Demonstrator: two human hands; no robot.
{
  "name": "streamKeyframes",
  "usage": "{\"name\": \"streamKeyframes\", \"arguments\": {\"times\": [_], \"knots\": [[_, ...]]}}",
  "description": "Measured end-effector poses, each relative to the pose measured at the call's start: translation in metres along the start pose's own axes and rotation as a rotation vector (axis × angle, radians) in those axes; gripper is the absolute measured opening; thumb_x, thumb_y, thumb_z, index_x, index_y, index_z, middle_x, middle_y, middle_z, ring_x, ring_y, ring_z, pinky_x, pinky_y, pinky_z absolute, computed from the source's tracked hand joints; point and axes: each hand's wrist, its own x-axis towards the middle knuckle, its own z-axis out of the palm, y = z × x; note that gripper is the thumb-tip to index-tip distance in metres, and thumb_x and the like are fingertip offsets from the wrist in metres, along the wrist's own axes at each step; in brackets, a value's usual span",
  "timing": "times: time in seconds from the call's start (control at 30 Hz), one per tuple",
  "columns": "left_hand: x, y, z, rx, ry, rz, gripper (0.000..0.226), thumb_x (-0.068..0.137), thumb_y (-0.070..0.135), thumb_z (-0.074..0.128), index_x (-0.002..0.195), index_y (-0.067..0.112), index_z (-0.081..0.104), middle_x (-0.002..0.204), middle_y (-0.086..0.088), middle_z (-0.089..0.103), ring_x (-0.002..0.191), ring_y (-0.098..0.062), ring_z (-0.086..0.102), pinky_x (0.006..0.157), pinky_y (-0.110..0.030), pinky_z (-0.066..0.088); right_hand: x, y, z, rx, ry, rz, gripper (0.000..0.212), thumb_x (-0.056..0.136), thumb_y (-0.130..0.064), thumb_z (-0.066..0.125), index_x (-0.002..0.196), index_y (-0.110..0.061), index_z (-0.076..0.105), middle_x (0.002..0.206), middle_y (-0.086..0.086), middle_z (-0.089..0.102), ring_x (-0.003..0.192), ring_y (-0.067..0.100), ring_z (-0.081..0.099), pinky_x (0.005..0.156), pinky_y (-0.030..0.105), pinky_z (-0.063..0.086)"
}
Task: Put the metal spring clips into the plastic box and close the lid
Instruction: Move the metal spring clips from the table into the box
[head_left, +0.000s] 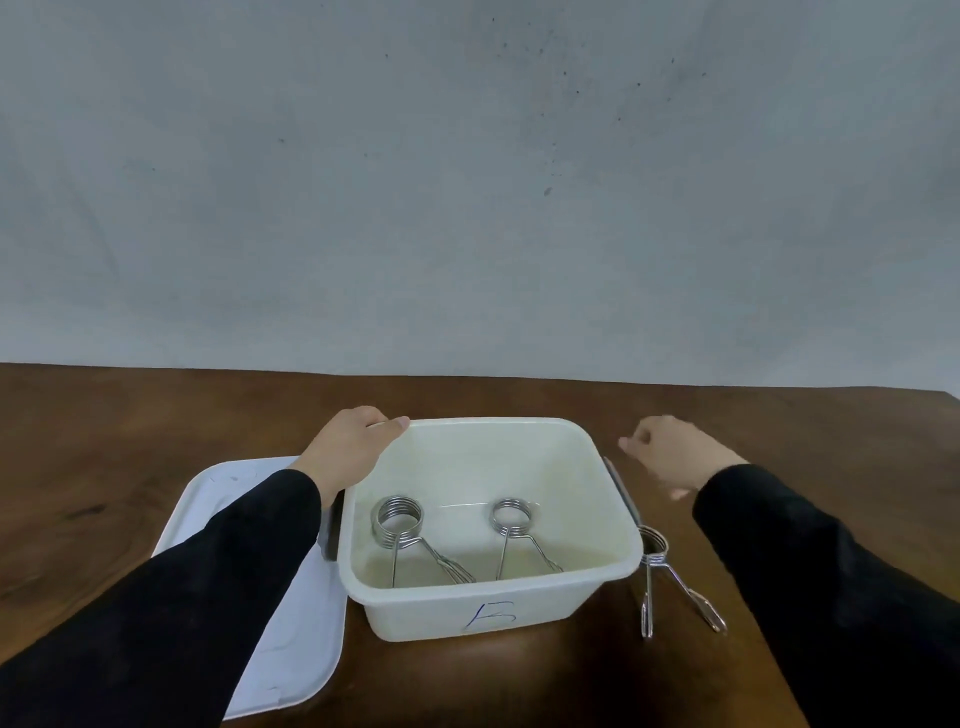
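Observation:
A cream plastic box (483, 613) stands open on the brown table, a blue mark on its near wall. Two metal spring clips lie inside it: one on the left (400, 525), one on the right (514, 519). A third spring clip (655, 551) lies on the table just right of the box, its handles pointing toward me. The white lid (306, 623) lies flat left of the box, partly under my left sleeve. My left hand (353, 441) grips the box's far left corner. My right hand (670, 452) hovers right of the box, blurred, fingers loosely curled, holding nothing.
The wooden table (104, 441) runs to a grey wall behind. Its right edge shows at the far right (950, 400). A dark handle sits on each side of the box.

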Motion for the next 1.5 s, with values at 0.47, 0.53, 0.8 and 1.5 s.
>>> {"name": "streamKeyframes", "arguments": {"times": [0.47, 0.53, 0.8, 1.5], "knots": [[0.0, -0.002, -0.001, 0.013, -0.014, -0.004, 0.04, 0.095, 0.047, 0.058, 0.091, 0.008, 0.067, 0.078, -0.005, 0.056, 0.067, -0.019, 0.047, 0.061, -0.032, 0.035, 0.003, 0.058, 0.086, -0.164, -0.248, 0.187, 0.041, 0.082, -0.041, 0.078, 0.107, -0.009, 0.072, 0.101, 0.007, 0.075, 0.094, 0.024, 0.071, 0.084, 0.034, 0.059], [-0.001, -0.002, -0.001, -0.013, -0.015, -0.009, 0.039, 0.095, 0.046, 0.059, 0.089, 0.008, 0.066, 0.074, -0.003, 0.053, 0.066, -0.019, 0.045, 0.059, -0.031, 0.033, 0.002, 0.058, 0.072, -0.166, -0.2, 0.202, 0.037, 0.085, -0.041, 0.075, 0.1, -0.008, 0.073, 0.096, 0.008, 0.077, 0.089, 0.023, 0.074, 0.079, 0.032, 0.061], [-0.003, 0.0, -0.001, -0.019, -0.009, -0.011, 0.042, 0.095, 0.047, 0.059, 0.093, 0.006, 0.067, 0.075, -0.003, 0.055, 0.067, -0.019, 0.047, 0.059, -0.03, 0.035, -0.038, -0.02, -0.08, 0.091, 0.183, -0.169, 0.036, 0.082, -0.044, 0.076, 0.057, -0.02, 0.064, 0.056, -0.001, 0.06, 0.054, 0.017, 0.055, 0.056, 0.031, 0.04], [-0.001, -0.004, -0.002, -0.055, -0.018, 0.014, 0.038, 0.096, 0.044, 0.058, 0.083, 0.008, 0.058, 0.073, 0.0, 0.05, 0.063, -0.014, 0.043, 0.056, -0.028, 0.033, 0.012, -0.105, 0.103, -0.411, -0.188, -0.196, 0.041, 0.083, -0.048, 0.064, 0.109, -0.016, 0.066, 0.096, 0.001, 0.061, 0.09, 0.026, 0.057, 0.088, 0.035, 0.046]]}}
